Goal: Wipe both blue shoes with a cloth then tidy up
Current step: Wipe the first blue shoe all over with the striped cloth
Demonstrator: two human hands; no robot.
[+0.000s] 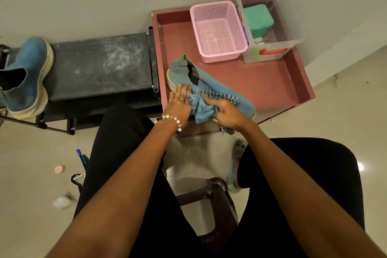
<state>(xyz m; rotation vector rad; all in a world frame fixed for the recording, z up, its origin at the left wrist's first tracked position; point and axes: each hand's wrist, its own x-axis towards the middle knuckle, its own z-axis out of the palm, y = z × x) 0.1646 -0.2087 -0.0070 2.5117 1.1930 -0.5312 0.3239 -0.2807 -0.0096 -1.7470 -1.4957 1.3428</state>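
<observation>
Left hand (179,103) lies flat, steadying the soft, light blue knit shoe (209,84); right hand (227,112) pinches the limp blue-and-grey striped cloth (204,107); likely grip the firm sole

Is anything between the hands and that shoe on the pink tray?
Only the cloth: the right hand presses it onto the shoe. The left hand touches the shoe directly beside it.

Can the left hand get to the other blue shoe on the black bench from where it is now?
Probably yes. The left hand rests flat on the near shoe and holds nothing. The second blue shoe stands on the black bench to its left, with bare bench top between, though it looks a long stretch.
</observation>
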